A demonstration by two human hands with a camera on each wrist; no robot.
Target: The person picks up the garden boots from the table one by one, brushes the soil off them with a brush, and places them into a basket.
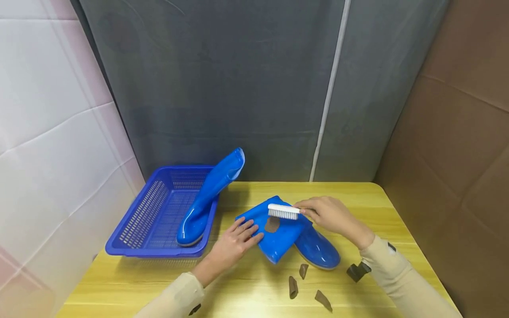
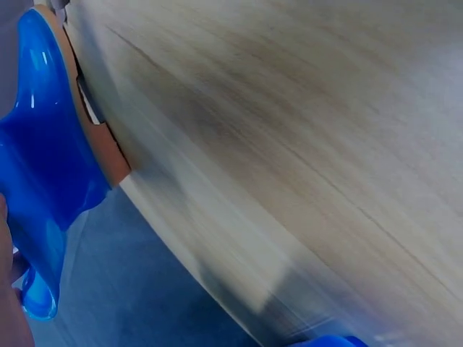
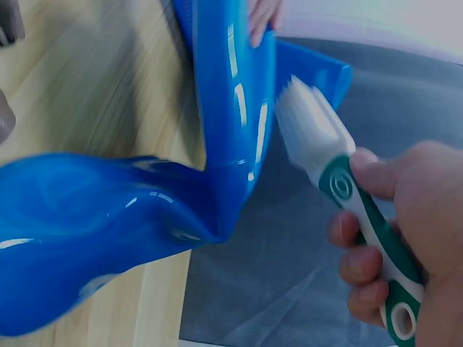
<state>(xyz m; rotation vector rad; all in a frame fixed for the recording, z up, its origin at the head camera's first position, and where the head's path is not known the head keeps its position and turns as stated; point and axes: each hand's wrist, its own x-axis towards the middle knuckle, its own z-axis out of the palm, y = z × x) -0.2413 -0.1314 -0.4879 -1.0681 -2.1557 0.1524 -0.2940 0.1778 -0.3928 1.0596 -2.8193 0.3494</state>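
Note:
A blue rain boot [image 1: 318, 249] lies on the table, its shaft bent up and folded at the ankle. A brown patch [image 1: 272, 224] marks the shaft. My left hand [image 1: 232, 243] grips the shaft near its opening, fingers spread over the upper side; in the left wrist view only part of that hand shows at the edge. My right hand [image 1: 330, 216] holds a scrub brush [image 1: 283, 211] by its handle, bristles down just above the brown patch. The right wrist view shows the brush's green and white handle [image 3: 376, 224]; whether the bristles touch the boot I cannot tell.
A blue plastic basket [image 1: 131, 251] stands at the left, with a second blue boot [image 1: 204, 198] leaning out over its right side. Three brown pieces, one a curled piece [image 1: 293, 287], lie on the wooden table [image 1: 238, 291] in front. A grey wall closes off the back.

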